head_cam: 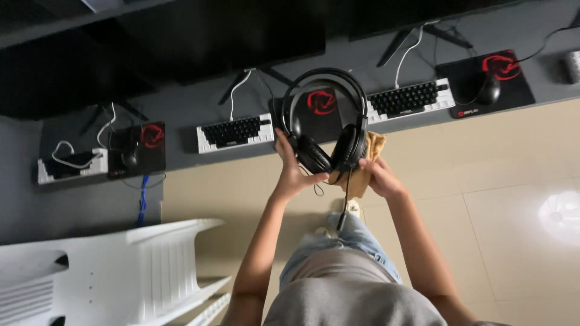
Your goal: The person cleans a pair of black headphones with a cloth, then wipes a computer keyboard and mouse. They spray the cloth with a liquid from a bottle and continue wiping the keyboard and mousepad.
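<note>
- Holding the black headset [326,121] up in the air, out past the desk's [193,108] front edge and over the tiled floor [513,181], so both ear cups are easy to get at.
- Left hand [289,166] is wrapped round the left ear cup, steadying it.
- Right hand [380,175] is closed on a tan cloth [370,158] pressed against the right cup, looks like wiping.
- Headset cable [345,199] just dangles down between the arms.
- Keyboards [234,131] and mouse pads [486,75] sit lined up along the desk's front edge; white plastic chair [121,271] is off to the left.

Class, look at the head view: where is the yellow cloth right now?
The yellow cloth is right of centre, in the right hand, pressed against the black headset's right earcup.
</note>
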